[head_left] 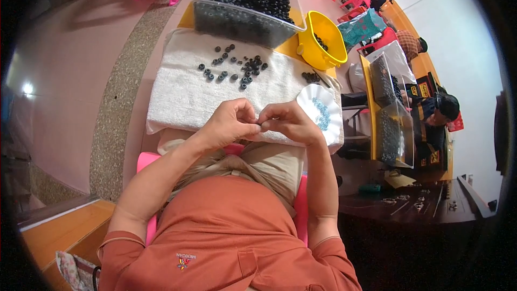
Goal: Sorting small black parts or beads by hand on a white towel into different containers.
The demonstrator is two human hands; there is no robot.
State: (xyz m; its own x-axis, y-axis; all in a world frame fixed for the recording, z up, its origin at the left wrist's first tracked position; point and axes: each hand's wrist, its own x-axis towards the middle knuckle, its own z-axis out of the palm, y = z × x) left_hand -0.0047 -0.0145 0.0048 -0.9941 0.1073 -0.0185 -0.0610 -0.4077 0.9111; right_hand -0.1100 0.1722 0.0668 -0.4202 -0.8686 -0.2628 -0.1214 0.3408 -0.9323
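Observation:
My left hand (pixel 229 123) and my right hand (pixel 289 123) meet fingertip to fingertip over the near edge of a white towel (pixel 183 94). Between the fingertips sits a small dark ring-shaped part (pixel 259 124), pinched by both hands. Several loose black rings (pixel 234 67) lie scattered on the towel beyond my hands. A white scalloped dish (pixel 322 109) with small pale blue pieces sits just right of my right hand.
A clear plastic tub (pixel 242 21) heaped with black rings stands at the far end of the table. A yellow bucket (pixel 322 40) holds a few rings at the right. Other people sit at a neighbouring table (pixel 371 102) with clear bins. Pink chairs stand beyond.

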